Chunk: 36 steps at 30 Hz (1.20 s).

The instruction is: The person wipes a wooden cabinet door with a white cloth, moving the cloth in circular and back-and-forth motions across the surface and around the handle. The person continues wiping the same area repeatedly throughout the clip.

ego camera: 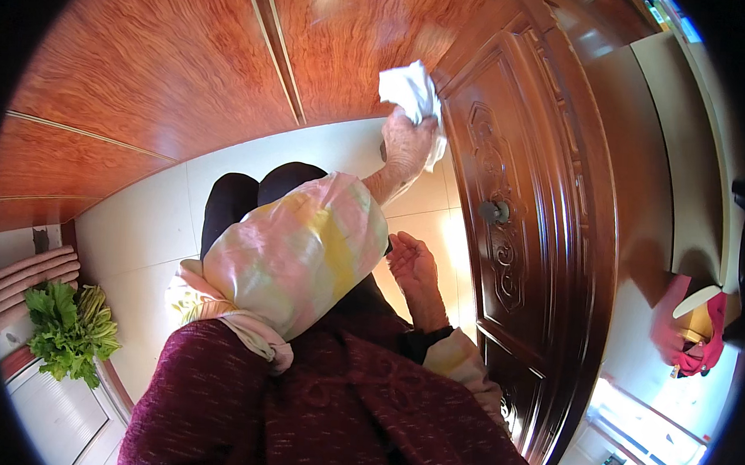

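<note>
My left hand [407, 140] reaches across my body, gripping a crumpled white cloth [410, 87]. The cloth is up against the corner where a glossy wood-grain panel [368, 39] meets a dark, carved wooden door [464, 130]. A pastel tie-dye sleeve cover [297, 254] wraps the left forearm. Lower down, my right hand [416, 269] is held in the air near the door with its fingers loosely curled and nothing visible in it. A dark cuff [427, 344] circles that wrist. A round metal knob [495, 211] sticks out from the door's carved middle.
Pale floor tiles [142, 216] lie below my dark-clothed knees [230, 201]. Leafy green vegetables [62, 331] sit at the left beside a pinkish ribbed object [34, 280]. Beyond the door's right edge is a red bag [711, 334], with a bright window-like area [644, 431] below.
</note>
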Tool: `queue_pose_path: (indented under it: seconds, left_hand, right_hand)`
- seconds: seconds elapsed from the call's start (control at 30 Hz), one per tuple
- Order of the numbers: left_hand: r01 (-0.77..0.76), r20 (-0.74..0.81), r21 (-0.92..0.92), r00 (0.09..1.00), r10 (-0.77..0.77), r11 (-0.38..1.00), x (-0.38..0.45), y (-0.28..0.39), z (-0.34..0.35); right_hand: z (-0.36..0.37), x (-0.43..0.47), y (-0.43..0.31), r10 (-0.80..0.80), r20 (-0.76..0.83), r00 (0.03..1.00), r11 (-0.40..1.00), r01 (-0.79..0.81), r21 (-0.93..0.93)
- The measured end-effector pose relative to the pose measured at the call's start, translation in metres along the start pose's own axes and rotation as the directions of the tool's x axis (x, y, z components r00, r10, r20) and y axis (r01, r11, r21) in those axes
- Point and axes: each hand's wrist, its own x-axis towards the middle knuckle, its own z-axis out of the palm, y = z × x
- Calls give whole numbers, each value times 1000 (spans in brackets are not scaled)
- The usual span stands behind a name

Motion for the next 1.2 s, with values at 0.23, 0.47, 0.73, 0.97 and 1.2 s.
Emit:
queue_pose_path:
  seconds: [0.23,0.47,0.73,0.97,1.2]
  left_hand:
    - [133,36,-500,990,-133,856,9,-81,28]
    - [423,137,-63,901,-412,904,30,-118,9]
    - [418,272,11,873,-405,908,29,-76,-9]
    - [291,257,-96,931,-258,952,32,-52,-15]
    - [53,222,-112,975,-28,992,4,-17,-17]
  right_hand:
    - [7,3,0,12,-43,999,1000,-12,-4]
    - [14,6,-2,38,-63,997,998,-41,-40]
    - [18,9,1,35,-66,997,999,-36,-13]
    - [18,12,4,22,-3,1000,999,-22,-41]
    - [28,10,5,-4,-10,1000,998,3,-67]
